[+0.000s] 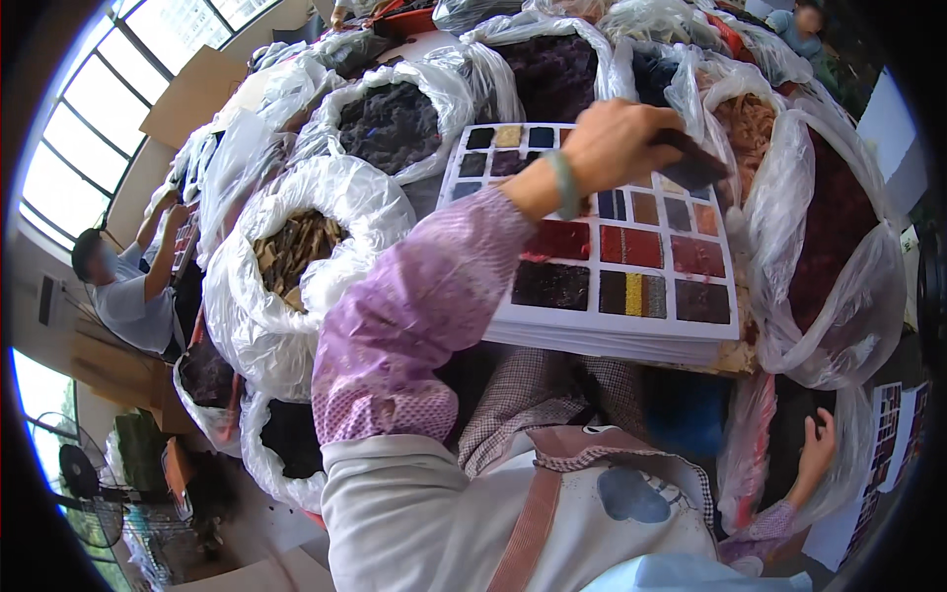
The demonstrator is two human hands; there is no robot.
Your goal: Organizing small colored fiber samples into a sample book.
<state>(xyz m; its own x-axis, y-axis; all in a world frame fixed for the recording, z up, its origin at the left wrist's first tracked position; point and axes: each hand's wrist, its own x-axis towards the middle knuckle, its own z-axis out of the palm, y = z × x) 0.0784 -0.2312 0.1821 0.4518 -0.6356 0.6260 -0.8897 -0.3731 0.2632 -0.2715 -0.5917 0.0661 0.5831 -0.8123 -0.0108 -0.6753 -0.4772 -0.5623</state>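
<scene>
My left hand (626,146) is raised over a thick stack of white sheets (612,340), pinching a dark brown swatch (693,166) near the top sheet's upper right. Rows of coloured fabric or pile swatches cover that sheet, among them a red one (631,247), a black one (549,286) and a striped yellow one (632,294). Down at the right, my right hand (816,449) is beside a plastic-lined bag of dark material (789,424). Its fingers are apart and I see nothing in them. My left forearm, in a purple sleeve, covers part of the stack's left side.
Plastic-lined bags surround the stack: brown scraps (296,247), dark grey fluff (390,123), dark purple fluff (552,74), orange-brown pieces (747,133) and deep red material (838,227). A person (133,286) works at far left, another (797,30) at top right. A fan (81,471) stands lower left.
</scene>
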